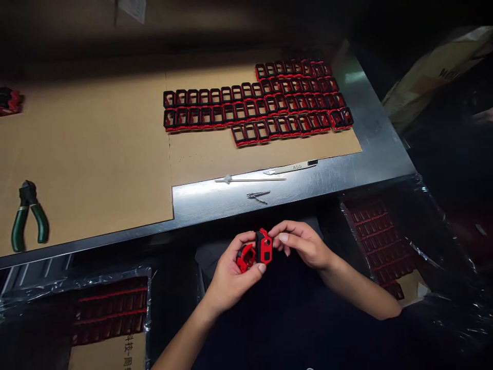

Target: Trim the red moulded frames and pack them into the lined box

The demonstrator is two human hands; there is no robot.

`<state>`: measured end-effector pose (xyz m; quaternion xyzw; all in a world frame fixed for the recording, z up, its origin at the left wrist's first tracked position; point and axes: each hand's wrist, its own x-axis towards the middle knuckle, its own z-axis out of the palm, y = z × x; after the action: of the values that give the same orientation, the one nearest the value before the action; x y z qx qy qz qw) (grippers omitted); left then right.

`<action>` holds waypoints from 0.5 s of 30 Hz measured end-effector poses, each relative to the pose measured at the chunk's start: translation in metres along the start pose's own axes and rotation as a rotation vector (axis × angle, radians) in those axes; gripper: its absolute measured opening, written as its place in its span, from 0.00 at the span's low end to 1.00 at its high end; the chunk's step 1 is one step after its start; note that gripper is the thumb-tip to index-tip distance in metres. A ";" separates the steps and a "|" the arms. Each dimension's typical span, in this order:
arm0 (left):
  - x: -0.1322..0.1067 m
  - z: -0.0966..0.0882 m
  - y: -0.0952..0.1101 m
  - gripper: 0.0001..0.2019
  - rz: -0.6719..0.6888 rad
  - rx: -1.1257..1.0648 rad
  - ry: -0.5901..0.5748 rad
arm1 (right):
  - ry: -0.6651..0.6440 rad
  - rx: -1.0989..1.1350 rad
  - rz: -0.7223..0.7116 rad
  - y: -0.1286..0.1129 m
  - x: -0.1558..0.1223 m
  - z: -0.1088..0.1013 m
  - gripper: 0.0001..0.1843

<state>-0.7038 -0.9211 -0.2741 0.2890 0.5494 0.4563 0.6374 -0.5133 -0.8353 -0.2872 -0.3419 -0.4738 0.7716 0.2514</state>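
On the pale knife-like tool (292, 168) we read "A55", though the last two could be letters; on the bag (427, 82) at right we get "WO" and then lose the rest; sideways on the cardboard sheet (102, 355) inside the lower-left box (148, 293) we read "科技-周", cut off after that; the paper slip (133, 7) up top has print too small for us. Left hand (234, 272) holds two red-and-black parts (266, 248), one upright between thumb and fingertips, the other tucked in the palm side, both in front of the body, below the table edge. Right hand (302, 244) has fingers bent at the upright part's right edge; we cannot tell if it grips anything. Between hands and the rows of black-and-red frames (265, 106) lie the "A55" tool, a thin rod (254, 179) and small tweezers-like metal pieces (258, 196) on the metal table (339, 177). Green-handled pliers (28, 196) sit far left on the table cardboard (96, 154). Plastic-lined box (356, 241) at lower right holds more dark red parts
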 end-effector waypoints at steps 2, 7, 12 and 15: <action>0.000 0.000 -0.001 0.25 -0.028 0.022 0.003 | -0.060 0.091 0.096 0.002 0.002 0.003 0.20; 0.002 0.002 -0.002 0.27 -0.029 0.059 0.033 | -0.072 0.116 0.132 0.003 0.006 0.011 0.19; 0.003 -0.001 -0.003 0.26 -0.025 0.095 0.070 | -0.056 0.032 0.142 -0.001 0.007 0.013 0.20; 0.005 -0.005 -0.005 0.24 -0.030 0.075 0.111 | -0.038 -0.004 0.075 -0.004 0.006 0.013 0.17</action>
<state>-0.7076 -0.9196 -0.2813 0.2788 0.6048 0.4412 0.6016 -0.5273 -0.8363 -0.2810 -0.3452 -0.4670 0.7858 0.2127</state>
